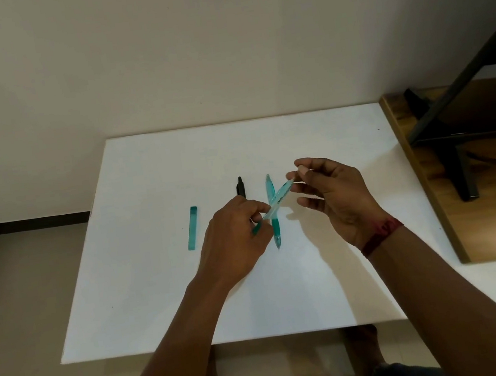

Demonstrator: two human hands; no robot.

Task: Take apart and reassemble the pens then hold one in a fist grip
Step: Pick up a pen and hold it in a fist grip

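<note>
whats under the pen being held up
A second teal pen lies on the white table beneath the held pen, which covers part of its barrel.

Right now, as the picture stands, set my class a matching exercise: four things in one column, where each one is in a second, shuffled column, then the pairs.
Things:
1. lettered teal pen
2. black pen
3. flat teal piece
4. red band

Places:
a. round the right wrist
b. lying leftmost on the table
c. pinched between left hand and right hand
d. partly behind the left hand

Pairs: 1-c, 2-d, 3-b, 4-a.
</note>
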